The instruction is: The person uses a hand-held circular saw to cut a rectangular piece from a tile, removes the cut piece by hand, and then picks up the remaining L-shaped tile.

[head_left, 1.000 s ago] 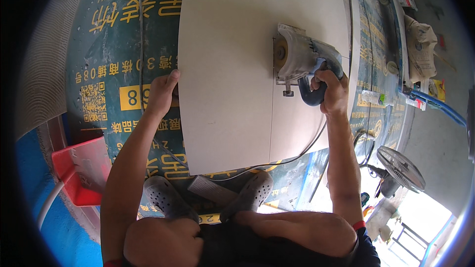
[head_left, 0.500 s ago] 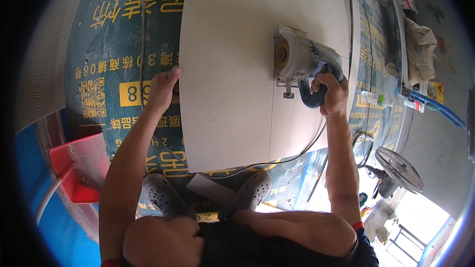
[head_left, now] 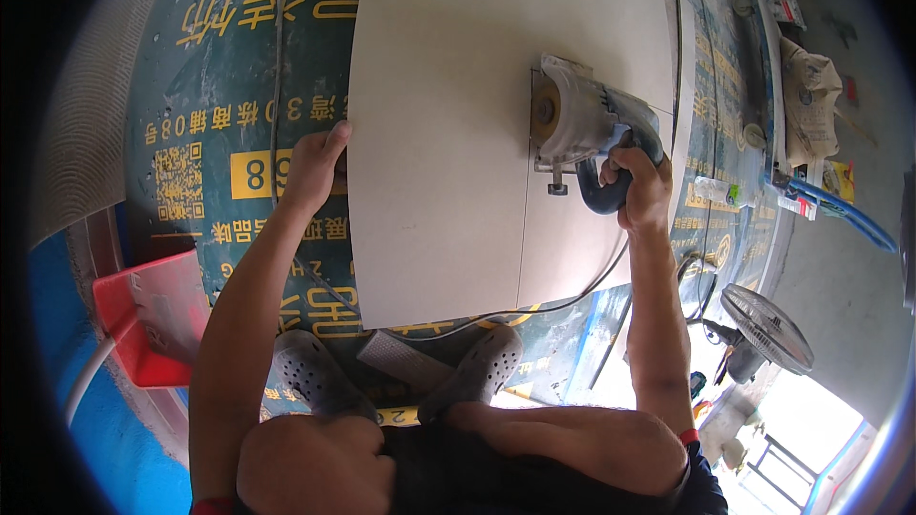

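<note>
A large pale tile (head_left: 439, 162) lies before me on printed green sheeting. My right hand (head_left: 644, 181) is wrapped around the dark loop handle of a handheld electric tile saw (head_left: 587, 114), which rests on the tile right of its middle. The saw's round yellowish part faces left. A thin straight line runs from the saw toward the tile's near edge; I cannot tell how deep it is. My left hand (head_left: 317, 167) grips the tile's left edge, thumb along the rim and the other fingers mostly hidden.
A grey power cord (head_left: 572, 300) curves along the tile's near edge. Between my clog shoes (head_left: 310, 372) lies a light grey strip (head_left: 405, 362). A red dustpan-like container (head_left: 157, 319) stands at left, a fan (head_left: 768, 329) at right, and a beige sack (head_left: 809, 100) farther right.
Very little differs. The view has shifted slightly, and the saw appears a touch lower in it. Both hands keep their holds.
</note>
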A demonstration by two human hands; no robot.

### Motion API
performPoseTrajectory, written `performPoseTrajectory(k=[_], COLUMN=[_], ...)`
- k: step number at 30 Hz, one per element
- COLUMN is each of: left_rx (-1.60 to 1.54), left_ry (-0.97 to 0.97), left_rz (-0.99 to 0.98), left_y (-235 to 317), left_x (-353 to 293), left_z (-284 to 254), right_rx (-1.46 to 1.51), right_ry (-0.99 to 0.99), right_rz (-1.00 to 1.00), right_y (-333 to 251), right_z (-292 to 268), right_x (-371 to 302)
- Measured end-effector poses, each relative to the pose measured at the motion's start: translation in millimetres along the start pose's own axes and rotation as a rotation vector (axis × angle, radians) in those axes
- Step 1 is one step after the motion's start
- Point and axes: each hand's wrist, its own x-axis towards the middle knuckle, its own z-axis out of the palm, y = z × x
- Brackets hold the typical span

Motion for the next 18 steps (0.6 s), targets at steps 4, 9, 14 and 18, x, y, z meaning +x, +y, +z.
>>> performPoseTrajectory(k=[4, 9, 14, 18], left_rx=[0.125, 0.021, 0.067, 0.055], left_ry=[0.004, 0.007, 0.014, 0.001], left_rz=[0.005, -0.064, -0.037, -0.023], left_y=[-20, 1, -15, -24], left_x=[8, 0, 6, 10], left_z=[-10, 2, -4, -6], right_rx=[-0.001, 0.006, 0.001, -0.014], right_ry=[0.0, 0.004, -0.007, -0.01], right_rz=[0.008, 0.012, 0.012, -0.007], right_y=[0, -2, 1, 1], right_z=[2, -2, -2, -2], right_x=[-2, -6, -7, -9])
